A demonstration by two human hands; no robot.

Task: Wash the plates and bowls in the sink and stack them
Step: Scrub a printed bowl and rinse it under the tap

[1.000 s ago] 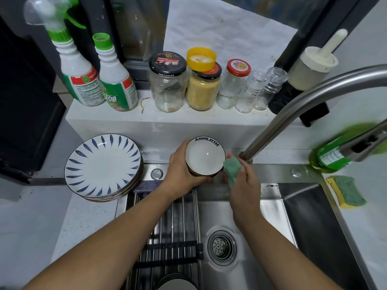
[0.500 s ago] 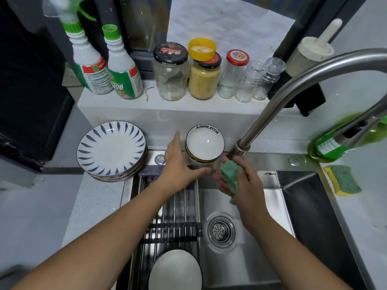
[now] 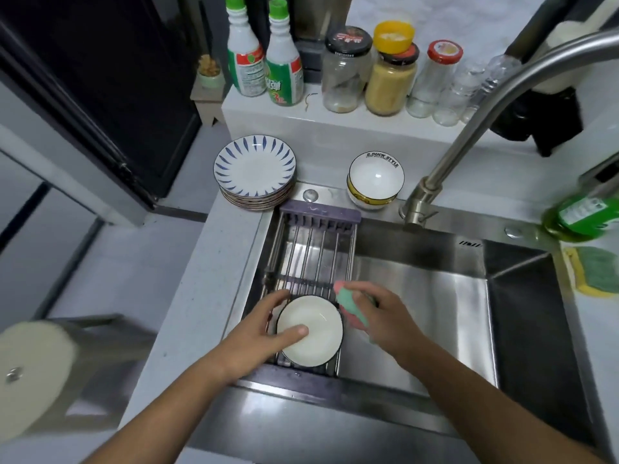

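As left hand (image 3: 258,333) grips glossy bowl (image 3: 318,343), sponge (image 3: 346,301) beside.

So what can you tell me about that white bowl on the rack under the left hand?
The bowl is round, white and glossy inside with a thin dark rim; it looks ceramic. It stands upright, mouth up, on the near end of the metal rack over the left side of the sink. The left hand grips its left edge, thumb inside, fingers outside. The right hand holds a green and pink sponge by its right rim; contact is unclear.
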